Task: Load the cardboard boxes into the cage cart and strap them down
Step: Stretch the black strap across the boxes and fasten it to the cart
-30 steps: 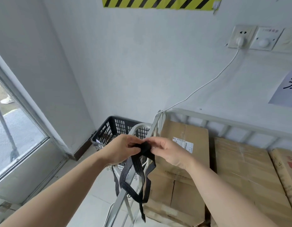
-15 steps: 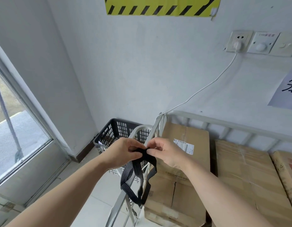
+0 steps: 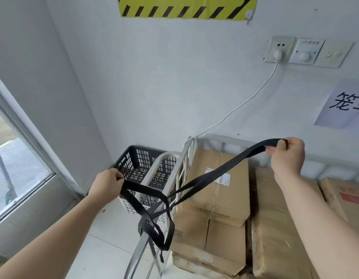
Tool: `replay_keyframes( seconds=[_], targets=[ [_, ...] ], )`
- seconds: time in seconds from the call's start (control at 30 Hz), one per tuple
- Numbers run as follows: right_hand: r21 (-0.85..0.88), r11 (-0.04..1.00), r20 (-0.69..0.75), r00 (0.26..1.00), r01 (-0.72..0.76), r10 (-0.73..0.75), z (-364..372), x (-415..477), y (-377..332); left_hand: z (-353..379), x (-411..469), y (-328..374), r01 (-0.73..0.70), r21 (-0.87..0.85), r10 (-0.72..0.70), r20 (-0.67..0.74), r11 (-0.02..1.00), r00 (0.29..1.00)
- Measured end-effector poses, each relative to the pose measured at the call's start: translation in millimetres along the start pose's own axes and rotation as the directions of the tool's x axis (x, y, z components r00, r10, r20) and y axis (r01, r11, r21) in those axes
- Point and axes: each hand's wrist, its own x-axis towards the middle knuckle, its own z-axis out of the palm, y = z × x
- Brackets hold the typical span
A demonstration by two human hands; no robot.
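1. Head view: left hand [image 3: 106, 186], fingers clenched round one end of the black strap [image 3: 225, 170], hangs near a black crate [image 3: 134, 158].
2. Right hand [image 3: 287, 156] pinches the other end above the cardboard boxes [image 3: 218, 198].
3. The strap's middle wraps the side rail of the cage cart [image 3: 218, 138], which holds the boxes.

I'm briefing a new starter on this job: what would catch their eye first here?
A long black flat strap is stretched between two hands: the left hand grips it low by a black plastic lattice basket, the right hand pinches it raised above brown cardboard boxes. The boxes sit in a white metal cage cart against the wall, below a yellow-and-black striped sign.
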Motion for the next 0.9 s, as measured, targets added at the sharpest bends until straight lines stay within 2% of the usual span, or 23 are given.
replay_keyframes(
  seconds=[0.07,0.2,0.27,0.37,0.43,0.53,0.63,0.7,0.8,0.9],
  targets=[
    [-0.031,0.997,-0.123,0.989,0.075,-0.079,-16.3,15.7,-3.6,3.3,3.7,0.3,0.027,0.018,-0.026,-0.045,0.999,0.999],
    [-0.161,0.957,-0.322,0.904,0.24,-0.281,-53.5,47.1,-17.2,4.5,11.9,-6.7,0.117,-0.009,-0.117,-0.092,0.993,0.989],
    [-0.22,0.957,-0.37,0.892,0.188,-0.26,-75.7,66.8,-18.3,7.6,17.3,-10.7,0.136,-0.034,-0.139,-0.102,0.99,0.985],
    [-0.319,0.944,-0.354,0.912,0.088,-0.205,-99.6,78.6,-10.9,20.7,21.4,-8.5,0.143,-0.113,-0.151,-0.065,0.983,0.986],
    [-0.387,0.914,-0.291,0.926,0.118,-0.243,-100.2,66.4,-2.5,32.7,20.5,-3.2,0.136,-0.164,-0.142,-0.03,0.977,0.989],
    [-0.525,0.836,-0.108,0.962,0.159,-0.251,-92.2,42.2,21.2,46.6,19.1,4.0,0.093,-0.21,-0.098,-0.013,0.973,0.995],
    [-0.614,0.772,0.087,0.986,0.163,-0.14,-75.8,16.6,48.4,47.7,21.4,10.1,0.041,-0.22,-0.043,-0.008,0.975,0.999],
    [-0.624,0.766,0.183,0.982,0.156,-0.05,-57.6,-3.1,65.2,45.7,22.9,12.7,0.01,-0.22,-0.01,-0.001,0.975,1.0],
    [-0.593,0.782,0.358,0.933,0.194,0.041,-21.8,-35.4,87.0,43.8,21.2,11.5,-0.017,-0.218,0.019,0.003,0.976,1.0],
    [-0.542,0.793,0.579,0.807,0.279,0.111,21.5,-69.3,105.9,42.3,16.4,5.0,0.008,-0.246,-0.006,0.009,0.969,1.0]
  ],
)
